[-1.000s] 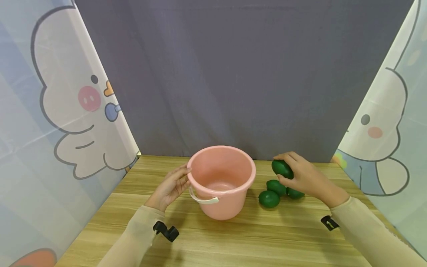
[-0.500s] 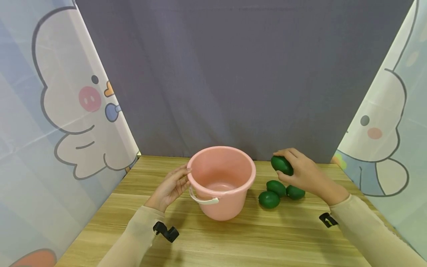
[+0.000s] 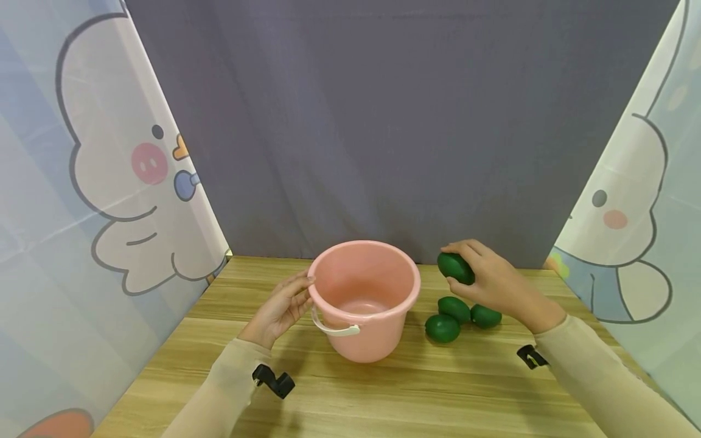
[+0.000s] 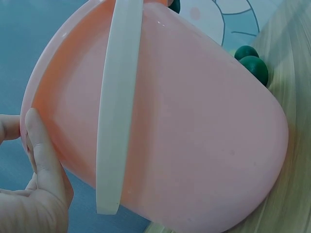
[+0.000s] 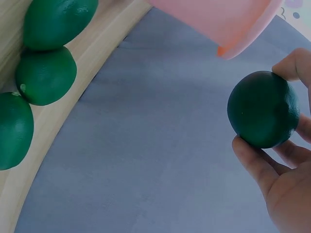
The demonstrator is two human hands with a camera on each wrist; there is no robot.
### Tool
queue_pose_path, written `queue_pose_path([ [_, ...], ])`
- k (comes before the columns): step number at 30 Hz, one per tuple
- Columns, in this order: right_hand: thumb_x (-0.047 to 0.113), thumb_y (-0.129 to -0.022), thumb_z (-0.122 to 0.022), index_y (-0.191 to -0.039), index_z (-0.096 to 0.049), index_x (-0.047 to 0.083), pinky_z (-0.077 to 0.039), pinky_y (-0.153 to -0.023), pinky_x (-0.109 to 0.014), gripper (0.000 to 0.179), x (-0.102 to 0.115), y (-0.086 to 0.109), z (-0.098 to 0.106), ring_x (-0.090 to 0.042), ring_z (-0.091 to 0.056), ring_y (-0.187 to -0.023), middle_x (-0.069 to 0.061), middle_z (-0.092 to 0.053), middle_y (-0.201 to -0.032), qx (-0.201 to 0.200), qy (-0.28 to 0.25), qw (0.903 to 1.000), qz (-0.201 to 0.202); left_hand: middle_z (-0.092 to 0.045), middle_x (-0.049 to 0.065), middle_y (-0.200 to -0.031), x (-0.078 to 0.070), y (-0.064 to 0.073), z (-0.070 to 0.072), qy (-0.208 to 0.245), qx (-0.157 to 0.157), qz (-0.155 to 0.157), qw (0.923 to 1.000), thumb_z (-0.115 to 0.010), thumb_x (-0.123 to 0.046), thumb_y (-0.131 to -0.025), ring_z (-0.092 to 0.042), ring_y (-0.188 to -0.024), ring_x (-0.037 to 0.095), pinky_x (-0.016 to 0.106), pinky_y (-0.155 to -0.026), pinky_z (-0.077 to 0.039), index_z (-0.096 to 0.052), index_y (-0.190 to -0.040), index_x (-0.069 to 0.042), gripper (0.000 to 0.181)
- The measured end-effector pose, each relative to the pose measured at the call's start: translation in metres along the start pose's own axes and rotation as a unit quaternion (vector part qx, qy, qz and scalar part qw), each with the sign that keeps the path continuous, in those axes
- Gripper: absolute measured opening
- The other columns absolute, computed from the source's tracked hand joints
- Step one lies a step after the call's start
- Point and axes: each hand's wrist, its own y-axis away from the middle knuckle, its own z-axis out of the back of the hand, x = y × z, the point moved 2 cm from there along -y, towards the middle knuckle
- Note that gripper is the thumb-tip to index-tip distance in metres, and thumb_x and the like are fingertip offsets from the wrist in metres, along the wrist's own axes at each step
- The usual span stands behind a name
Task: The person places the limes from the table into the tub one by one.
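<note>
A pink bucket (image 3: 366, 337) with a white handle (image 3: 336, 330) stands upright on the wooden table. My left hand (image 3: 276, 313) pinches its left rim; the left wrist view shows the thumb (image 4: 41, 141) against the outside, just under the rim. My right hand (image 3: 490, 277) grips a dark green oval fruit (image 3: 456, 267) between thumb and fingers, above the table and right of the bucket. In the right wrist view this fruit (image 5: 262, 109) looks smooth and glossy. Three similar green fruits (image 3: 442, 328) lie close together on the table below that hand.
The wooden table (image 3: 350, 401) runs up to a grey cloth backdrop (image 3: 383, 134). Light sheets printed with cartoon figures hang on the left (image 3: 131, 243) and right (image 3: 630, 255). Black clips sit at both wrists.
My right hand has lifted the held fruit a little off the others and moved it slightly left, towards the bucket. The left hand and the bucket have stayed in place.
</note>
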Motion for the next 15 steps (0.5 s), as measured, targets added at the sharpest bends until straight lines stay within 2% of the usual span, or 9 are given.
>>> queue_pose_path([
  [15,0.021,-0.084,-0.078,-0.132,-0.058,0.004,-0.061,-0.076,-0.043,0.055,0.0037,-0.0102,0.0006,-0.026,-0.061,-0.103,-0.013,-0.057,-0.128,0.006,-0.007,0.9999,0.006,-0.058,0.007,-0.111,0.0002,0.0002,-0.001,-0.004,0.003,-0.001,1.0,-0.055,-0.008,-0.102,-0.062,-0.076,0.006,0.011,-0.065,-0.056,-0.041,-0.144,0.0,0.045],
])
